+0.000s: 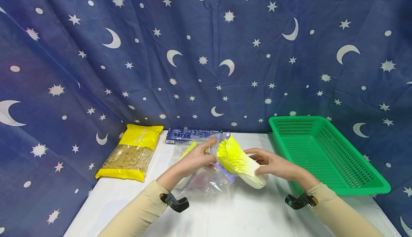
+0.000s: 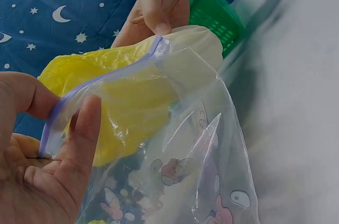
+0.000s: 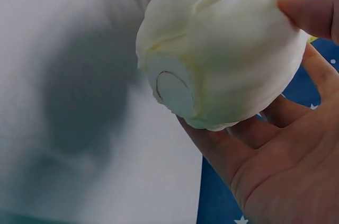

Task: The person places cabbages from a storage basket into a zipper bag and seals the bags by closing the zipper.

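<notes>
My right hand [image 1: 276, 164] grips a napa cabbage [image 1: 242, 161] around its white base, fingers on one side and thumb on the other. The cabbage's yellow leafy end points left, at the mouth of a clear zip bag [image 1: 209, 184]. With my left hand [image 1: 197, 156] I hold the bag by its purple zip edge [image 2: 111, 75], the thumb showing inside the mouth. In the left wrist view the leaves show through the plastic, which has cartoon prints. Something yellow-green and whitish [image 1: 189, 149] lies in or under the bag's far left part; its kind is unclear.
On the right of the white table [image 1: 206, 219] stands a green plastic basket [image 1: 328, 158]. A yellow bag of brown flakes [image 1: 132, 153] lies at the left. Behind the zip bag is a flat dark-blue box [image 1: 193, 135]. A starry blue curtain [image 1: 193, 79] hangs behind.
</notes>
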`<state>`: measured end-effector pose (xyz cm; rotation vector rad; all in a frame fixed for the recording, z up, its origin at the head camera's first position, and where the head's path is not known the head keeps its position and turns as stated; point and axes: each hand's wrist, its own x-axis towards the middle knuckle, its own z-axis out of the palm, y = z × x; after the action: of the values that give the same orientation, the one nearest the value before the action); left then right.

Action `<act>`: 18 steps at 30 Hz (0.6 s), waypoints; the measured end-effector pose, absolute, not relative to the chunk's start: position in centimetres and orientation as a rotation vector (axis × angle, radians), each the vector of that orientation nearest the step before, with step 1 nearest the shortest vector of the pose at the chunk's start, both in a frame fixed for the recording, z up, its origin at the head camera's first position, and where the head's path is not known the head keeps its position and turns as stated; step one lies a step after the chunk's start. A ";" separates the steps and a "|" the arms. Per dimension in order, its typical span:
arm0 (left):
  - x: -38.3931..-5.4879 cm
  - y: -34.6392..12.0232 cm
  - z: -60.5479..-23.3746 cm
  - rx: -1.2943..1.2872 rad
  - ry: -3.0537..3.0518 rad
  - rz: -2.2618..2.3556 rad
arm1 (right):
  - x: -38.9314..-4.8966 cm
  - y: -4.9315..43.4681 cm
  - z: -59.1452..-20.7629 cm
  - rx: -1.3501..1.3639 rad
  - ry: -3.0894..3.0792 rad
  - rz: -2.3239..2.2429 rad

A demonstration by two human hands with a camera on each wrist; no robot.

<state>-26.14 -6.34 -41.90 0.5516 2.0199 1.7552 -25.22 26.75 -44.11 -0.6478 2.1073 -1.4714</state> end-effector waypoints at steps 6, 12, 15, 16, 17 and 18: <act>-26.0 -6.2 -41.7 0.544 2.021 1.757 | -25.2 26.4 -43.5 -0.691 2.187 -1.360; -26.1 -6.2 -41.6 0.549 2.023 1.756 | -25.4 26.0 -43.4 -0.735 2.251 -1.232; -26.1 -6.2 -41.5 0.565 2.040 1.732 | -25.4 25.8 -43.4 -0.744 2.266 -1.187; -26.1 -6.2 -41.5 0.572 2.045 1.724 | -25.4 25.8 -43.4 -0.742 2.272 -1.180; -26.2 -6.2 -41.5 0.579 2.047 1.719 | -25.5 25.7 -43.4 -0.739 2.276 -1.174; -26.2 -6.2 -41.5 0.584 2.054 1.713 | -25.5 25.7 -43.4 -0.733 2.287 -1.164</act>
<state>-26.16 -6.18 -41.51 0.5844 2.0538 1.7135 -25.48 25.70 -43.36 -0.7325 2.2868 -1.1644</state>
